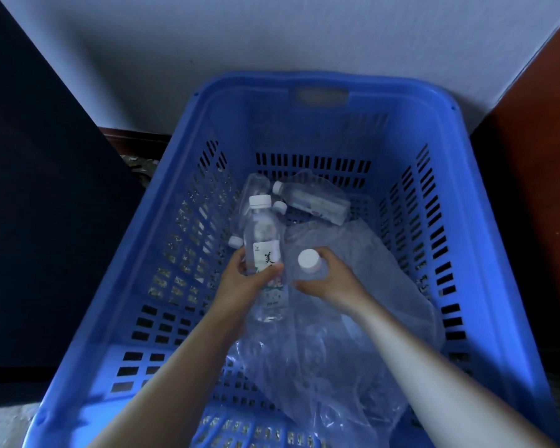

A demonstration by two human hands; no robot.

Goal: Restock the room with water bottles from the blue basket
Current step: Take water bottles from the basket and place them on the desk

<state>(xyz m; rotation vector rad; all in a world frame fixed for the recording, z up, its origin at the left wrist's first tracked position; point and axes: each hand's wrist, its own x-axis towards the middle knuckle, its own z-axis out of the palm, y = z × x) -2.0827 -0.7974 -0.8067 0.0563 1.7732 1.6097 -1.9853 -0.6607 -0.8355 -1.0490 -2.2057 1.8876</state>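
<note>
Over the blue basket (459,202), your left hand (240,282) grips a labelled water bottle (262,240); its black writing is unreadable. Your right hand (333,279) grips a second bottle (308,263) below its white cap.

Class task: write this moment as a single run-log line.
left hand: grips labelled bottle | right hand: grips second bottle | blue basket: more bottles inside

Both hands are reaching into the blue basket (485,221): the left hand (243,282) is gripping a bottle (264,250), the right hand (330,279) another (307,263). More bottles (314,202) are lying on plastic wrap (353,318).
</note>
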